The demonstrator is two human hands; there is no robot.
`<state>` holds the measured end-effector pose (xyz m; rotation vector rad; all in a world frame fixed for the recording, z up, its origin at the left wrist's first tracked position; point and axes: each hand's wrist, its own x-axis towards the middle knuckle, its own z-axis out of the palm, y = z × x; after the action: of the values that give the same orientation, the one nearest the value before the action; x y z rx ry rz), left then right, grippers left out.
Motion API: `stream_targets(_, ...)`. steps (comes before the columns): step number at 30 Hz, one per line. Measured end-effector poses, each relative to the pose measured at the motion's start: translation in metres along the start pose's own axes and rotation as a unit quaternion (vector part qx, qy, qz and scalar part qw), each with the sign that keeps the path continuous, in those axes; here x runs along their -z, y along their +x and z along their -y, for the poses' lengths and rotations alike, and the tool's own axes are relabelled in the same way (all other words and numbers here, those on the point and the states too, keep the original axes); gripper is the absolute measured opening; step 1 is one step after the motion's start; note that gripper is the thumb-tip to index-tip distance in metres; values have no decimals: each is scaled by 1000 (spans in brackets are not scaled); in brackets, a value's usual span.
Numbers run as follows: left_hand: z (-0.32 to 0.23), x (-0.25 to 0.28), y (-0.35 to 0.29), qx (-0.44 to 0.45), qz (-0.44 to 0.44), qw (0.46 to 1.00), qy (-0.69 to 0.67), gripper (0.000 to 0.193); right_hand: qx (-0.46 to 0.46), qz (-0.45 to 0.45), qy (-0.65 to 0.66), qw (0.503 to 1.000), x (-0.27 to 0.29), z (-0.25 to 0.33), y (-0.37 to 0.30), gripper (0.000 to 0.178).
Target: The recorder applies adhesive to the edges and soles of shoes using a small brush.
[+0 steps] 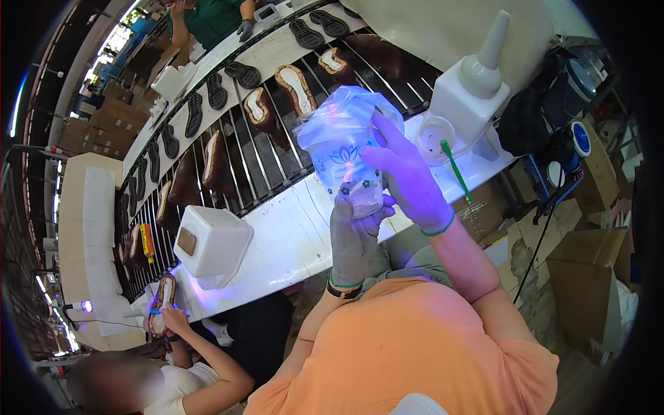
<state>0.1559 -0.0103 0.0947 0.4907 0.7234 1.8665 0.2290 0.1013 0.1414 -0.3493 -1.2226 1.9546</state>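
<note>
In front of me I hold up a clear plastic cup with a printed flower pattern. Its top is covered by crumpled, bluish-lit thin plastic. My left hand, in a pale grey glove, grips the cup near its base. My right hand, gloved as well, has its fingers closed against the cup's right side and the edge of the plastic. To the right, on the white worktop, stand a white nozzle bottle and a small tub with a green-handled brush beside it.
Beyond the worktop runs a rod rack carrying brown shoe uppers, with black soles along a belt. A white square container stands at left. One co-worker brushes a shoe lower left; another is across. Cardboard boxes stand right.
</note>
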Motion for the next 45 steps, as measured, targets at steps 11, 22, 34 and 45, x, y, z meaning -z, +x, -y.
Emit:
stream_targets(11, 0, -16, -1, -59, -24, 995, 82, 53, 47, -25, -59, 997, -10, 5, -21, 70)
stream_targets(22, -6, -26, -2, -63, -59, 962, 259, 64, 85, -15, -87, 993, 4, -6, -24, 62)
stream_targets(34, -8, -18, 1, -89, -93, 972, 195, 65, 420, -124, -575, 691, 16, 1, -23, 51)
stream_targets(45, 3, -18, 1, -63, -120, 963, 233, 73, 305, -93, -377, 870, 21, 26, -11, 85)
